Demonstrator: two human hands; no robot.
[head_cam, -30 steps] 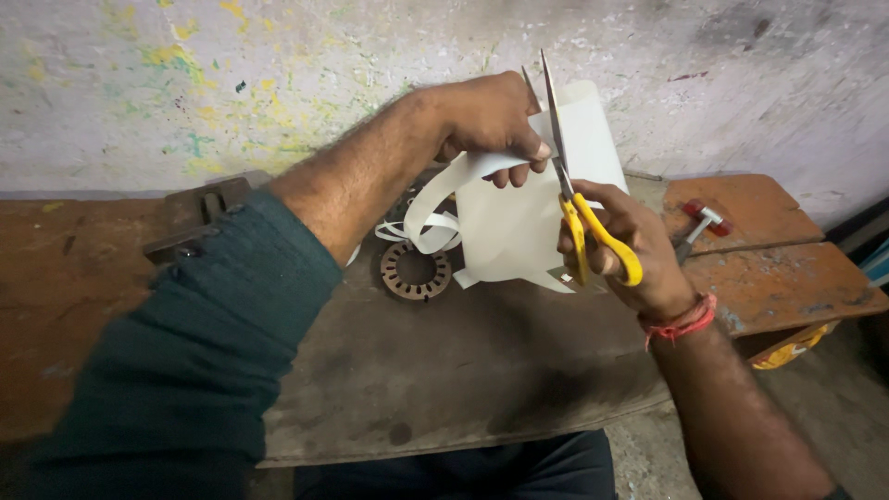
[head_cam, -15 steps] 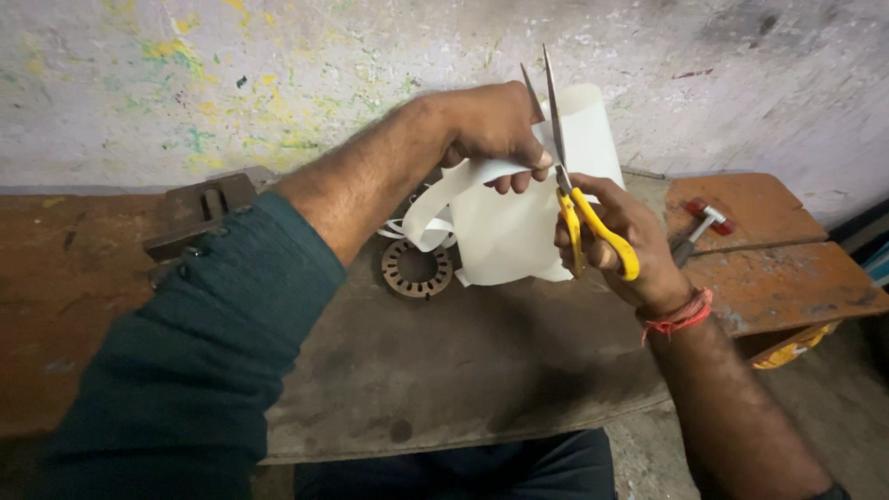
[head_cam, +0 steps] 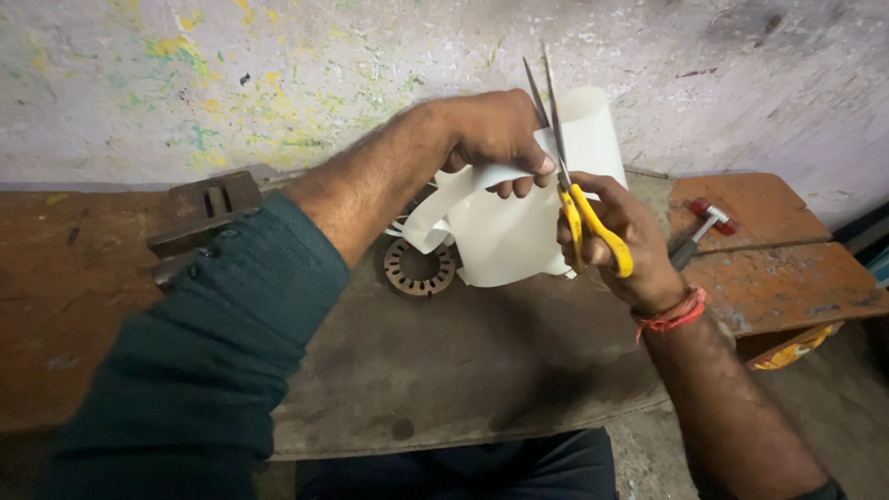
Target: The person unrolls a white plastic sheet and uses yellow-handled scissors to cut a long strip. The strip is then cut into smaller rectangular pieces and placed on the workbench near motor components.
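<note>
- Cutting is the step in hand: right hand point(head_cam: 619, 243) grips yellow scissors point(head_cam: 572, 185), blades slightly parted on white sheet point(head_cam: 519, 231).
- Left hand point(head_cam: 495, 139) pinches the sheet above the bench's point(head_cam: 444, 370) far edge.
- Next move probably needs steady sheet tension.

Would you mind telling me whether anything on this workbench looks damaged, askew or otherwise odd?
Nothing looks spilled or broken. The white sheet curls where the left hand holds it, with a loose strip hanging beside the yellow-handled scissors in the right hand. The wall is paint-splattered and the bench worn.
</note>
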